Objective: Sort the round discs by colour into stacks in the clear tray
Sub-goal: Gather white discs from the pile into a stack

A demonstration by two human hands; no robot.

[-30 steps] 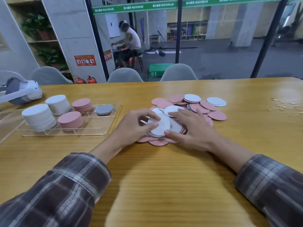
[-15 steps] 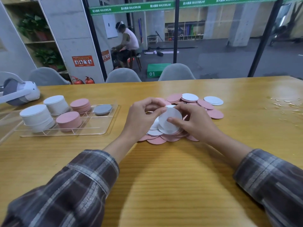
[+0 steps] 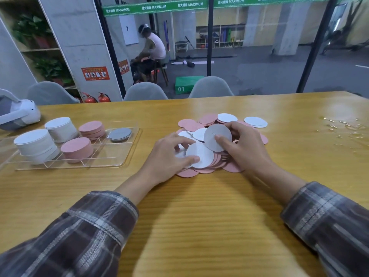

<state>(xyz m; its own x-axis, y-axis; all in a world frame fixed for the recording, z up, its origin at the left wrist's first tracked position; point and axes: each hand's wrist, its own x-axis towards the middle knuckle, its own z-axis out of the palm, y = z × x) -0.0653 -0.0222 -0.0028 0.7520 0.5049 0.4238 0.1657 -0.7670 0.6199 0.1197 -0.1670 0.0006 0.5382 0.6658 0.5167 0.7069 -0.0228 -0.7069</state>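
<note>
Half a second ago both hands shared one white disc; now they have parted. My right hand (image 3: 246, 145) pinches a greyish disc (image 3: 216, 136), tilted up. My left hand (image 3: 169, 156) grips a white disc (image 3: 200, 156) on the loose pile (image 3: 207, 119) beneath both hands. Further left, the clear tray (image 3: 103, 156) holds two white stacks (image 3: 37, 144), two pink stacks (image 3: 76, 148) and one grey stack (image 3: 119, 133).

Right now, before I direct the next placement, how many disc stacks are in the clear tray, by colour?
In the clear tray:
White stacks: 2
Pink stacks: 2
Grey stack: 1
Total: 5
</note>
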